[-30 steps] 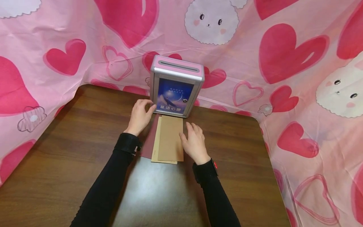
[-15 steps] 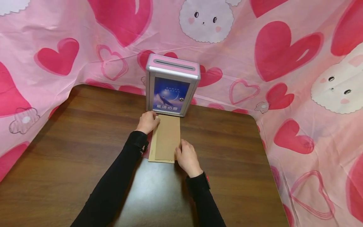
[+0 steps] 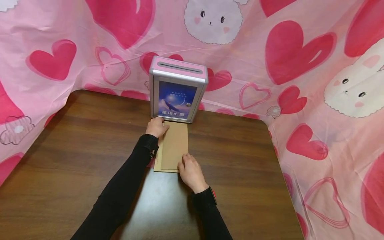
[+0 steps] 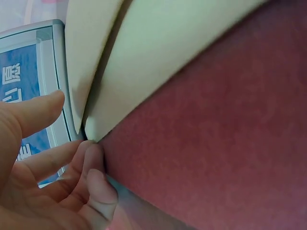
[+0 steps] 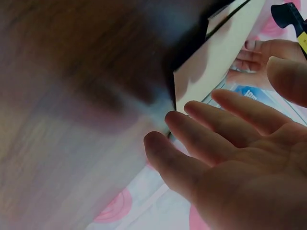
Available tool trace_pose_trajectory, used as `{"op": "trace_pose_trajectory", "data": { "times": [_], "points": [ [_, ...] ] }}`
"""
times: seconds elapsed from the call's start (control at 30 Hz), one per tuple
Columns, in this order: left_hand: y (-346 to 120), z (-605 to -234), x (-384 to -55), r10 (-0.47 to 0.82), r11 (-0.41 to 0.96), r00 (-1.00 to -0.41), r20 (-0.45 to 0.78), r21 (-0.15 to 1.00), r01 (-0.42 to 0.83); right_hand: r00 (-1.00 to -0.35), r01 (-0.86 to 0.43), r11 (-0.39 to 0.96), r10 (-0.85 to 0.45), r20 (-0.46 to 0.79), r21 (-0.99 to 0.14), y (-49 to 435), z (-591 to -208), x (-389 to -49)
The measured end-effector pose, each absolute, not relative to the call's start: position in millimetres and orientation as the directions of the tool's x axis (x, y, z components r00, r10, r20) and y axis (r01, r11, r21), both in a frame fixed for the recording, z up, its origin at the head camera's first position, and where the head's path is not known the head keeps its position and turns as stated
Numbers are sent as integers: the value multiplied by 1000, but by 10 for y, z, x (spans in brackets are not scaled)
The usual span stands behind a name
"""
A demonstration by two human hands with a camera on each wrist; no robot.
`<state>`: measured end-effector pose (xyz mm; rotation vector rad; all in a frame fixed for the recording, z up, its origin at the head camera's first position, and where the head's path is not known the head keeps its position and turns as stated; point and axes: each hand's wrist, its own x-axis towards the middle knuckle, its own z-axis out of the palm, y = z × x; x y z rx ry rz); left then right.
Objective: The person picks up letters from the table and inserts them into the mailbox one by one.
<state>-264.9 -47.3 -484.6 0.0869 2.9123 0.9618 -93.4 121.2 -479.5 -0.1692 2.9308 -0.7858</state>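
A tan envelope (image 3: pixel 175 143) lies on top of a paler one (image 3: pixel 157 164), with a dark red envelope (image 4: pixel 216 120) under both. They overlap in a stack on the table, far ends close to the foot of the box. My left hand (image 3: pixel 156 127) is at the stack's far left corner. In the left wrist view its fingertips (image 4: pixel 94 153) are at the envelopes' corner, the thumb standing apart. Beside the near right corner is my right hand (image 3: pixel 191 173), its fingers (image 5: pixel 192 132) extended and slightly spread near the paper edge in the right wrist view.
A silver-framed box (image 3: pixel 179 71) with a slotted pink top stands upright behind the envelopes. Its front carries a blue picture panel (image 3: pixel 177 100) and a small lock. The brown wooden table (image 3: pixel 240 160) is backed by a pink heart-patterned cloth (image 3: pixel 225 90).
My left hand has come down from beside the box onto the stack's far left corner. My right hand has slid nearer along the right edge to the near corner.
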Motion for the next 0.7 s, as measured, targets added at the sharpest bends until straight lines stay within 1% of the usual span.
{"op": "trace_pose_trajectory", "data": {
  "times": [0.17, 0.3, 0.4, 0.57, 0.7],
  "points": [
    [-486, -4877, -2653, 90, 800, -995, -35, 598, 52, -986, -95, 882, -148, -80, -461, 1184, -4841, -929],
    [-488, -4907, -2640, 78, 795, -996, -46, 605, 34, -981, -103, 899, -162, -105, -425, 1180, -4865, -914],
    [-492, -4924, -2631, 67, 787, -997, -45, 617, 25, -981, -96, 900, -158, -115, -425, 1182, -4874, -906],
    [-508, -4914, -2607, 53, 732, -998, -37, 681, 14, -982, -75, 883, -146, -118, -463, 1194, -4881, -908],
    [-547, -4870, -2594, 68, 631, -996, -55, 775, 0, -984, -35, 845, -123, -131, -534, 1228, -4854, -925]
  ]
}}
